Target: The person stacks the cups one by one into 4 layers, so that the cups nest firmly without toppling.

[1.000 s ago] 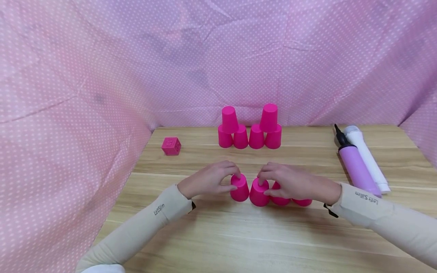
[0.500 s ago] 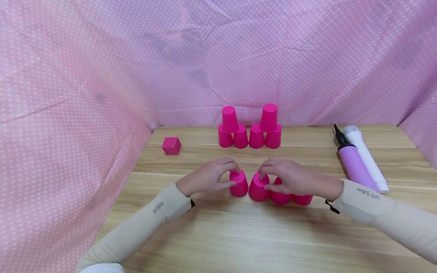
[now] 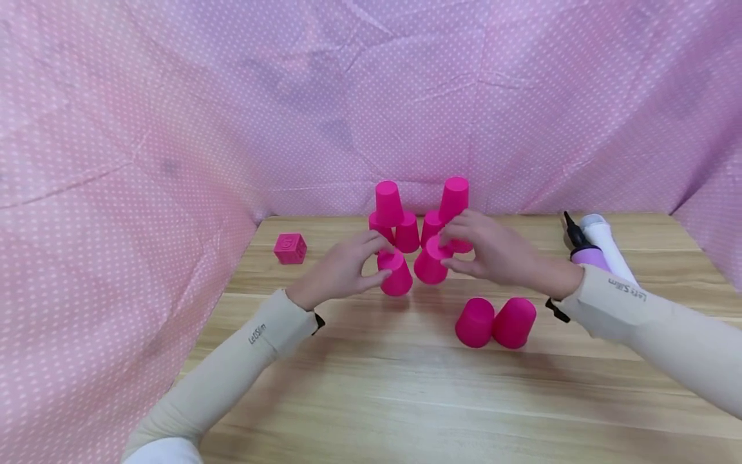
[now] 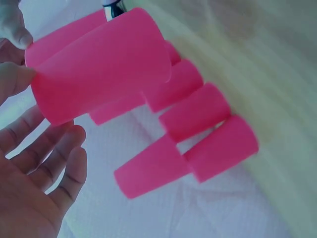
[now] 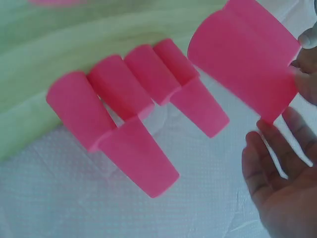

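Observation:
My left hand (image 3: 342, 274) pinches an upside-down pink cup (image 3: 396, 277) by its narrow top, raised off the table. A second inverted pink cup (image 3: 431, 265) hangs beside it, pinched the same way between thumb and fingers of my right hand (image 3: 501, 251). Behind both stand several inverted pink cups in a row (image 3: 408, 233), with one cup (image 3: 389, 203) bridging the left pair and another cup (image 3: 455, 198) bridging the right pair. The wrist views show this row and the held cup (image 5: 242, 59) close up. My right hand partly hides the right pair.
Two more inverted pink cups, a left one (image 3: 475, 323) and a right one (image 3: 514, 323), stand on the near side of the wooden table (image 3: 348, 399). A pink block (image 3: 290, 249) lies at left. At right lie a purple pump (image 3: 590, 258) and a white microphone-like object (image 3: 607, 241), partly behind my forearm.
Both hands have lifted their cups from the front row and carried them away from me, toward the back stacks. Two cups of that front row stay where they stood.

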`<state>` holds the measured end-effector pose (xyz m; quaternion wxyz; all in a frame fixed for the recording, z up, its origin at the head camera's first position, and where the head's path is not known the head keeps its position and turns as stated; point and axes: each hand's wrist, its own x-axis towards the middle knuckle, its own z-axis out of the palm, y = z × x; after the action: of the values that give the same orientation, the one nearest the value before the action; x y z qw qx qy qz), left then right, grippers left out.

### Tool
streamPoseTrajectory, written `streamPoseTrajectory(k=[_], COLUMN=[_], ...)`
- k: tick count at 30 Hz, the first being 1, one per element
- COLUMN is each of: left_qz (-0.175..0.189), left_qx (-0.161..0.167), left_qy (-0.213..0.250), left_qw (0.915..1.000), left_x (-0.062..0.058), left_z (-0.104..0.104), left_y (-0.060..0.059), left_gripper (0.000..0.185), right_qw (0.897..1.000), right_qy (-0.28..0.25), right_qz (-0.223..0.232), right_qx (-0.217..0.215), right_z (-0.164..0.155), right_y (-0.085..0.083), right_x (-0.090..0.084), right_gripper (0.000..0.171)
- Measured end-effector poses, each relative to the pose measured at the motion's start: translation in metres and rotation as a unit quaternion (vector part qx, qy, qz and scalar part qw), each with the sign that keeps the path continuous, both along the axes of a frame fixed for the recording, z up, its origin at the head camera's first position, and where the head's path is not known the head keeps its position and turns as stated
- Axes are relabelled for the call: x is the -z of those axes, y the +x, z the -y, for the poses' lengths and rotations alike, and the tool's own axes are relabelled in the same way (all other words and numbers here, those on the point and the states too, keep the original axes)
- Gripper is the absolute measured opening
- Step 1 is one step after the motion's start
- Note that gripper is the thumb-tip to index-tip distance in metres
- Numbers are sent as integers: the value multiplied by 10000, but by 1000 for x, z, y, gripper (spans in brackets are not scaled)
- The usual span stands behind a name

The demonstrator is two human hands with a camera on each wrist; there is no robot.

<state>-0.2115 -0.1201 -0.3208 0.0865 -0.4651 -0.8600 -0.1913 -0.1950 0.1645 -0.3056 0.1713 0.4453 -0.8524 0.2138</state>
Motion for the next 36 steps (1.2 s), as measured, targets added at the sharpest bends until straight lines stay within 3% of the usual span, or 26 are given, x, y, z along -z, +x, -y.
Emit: streamPoseTrajectory(k=[6,10,13,19,27,36], left_qz=[-402,-592,-742,-884,-396,-63], left_qx=[-211,-588,-869,-1139,-1666,-1962], left_qy=[230,213,124,474,303,417], left_qw=[9987,9963,9934,9884,9848,9797], left_x=[-25,-40,-50,-66,-80,-82], left_z=[-3,-9,-15,-24,-39,-46], left_y=[-20,-37,-49,-71,-94,-117], left_gripper=[31,32,33,28,33,29], right_qw=[9984,9954,9934,9886,9770,9706], right_qy=[33,184,299,344,520,589], right_qz=[-49,135,334,800,1309,1585], right_qx=[567,932,1052,1225,1600,1711], right_z=[9,13,14,16,17,22], right_y=[-23,-42,-56,-81,-107,-124], right_x=[-25,-36,-38,-37,-29,-19], right_gripper=[26,26,24,20,22,25])
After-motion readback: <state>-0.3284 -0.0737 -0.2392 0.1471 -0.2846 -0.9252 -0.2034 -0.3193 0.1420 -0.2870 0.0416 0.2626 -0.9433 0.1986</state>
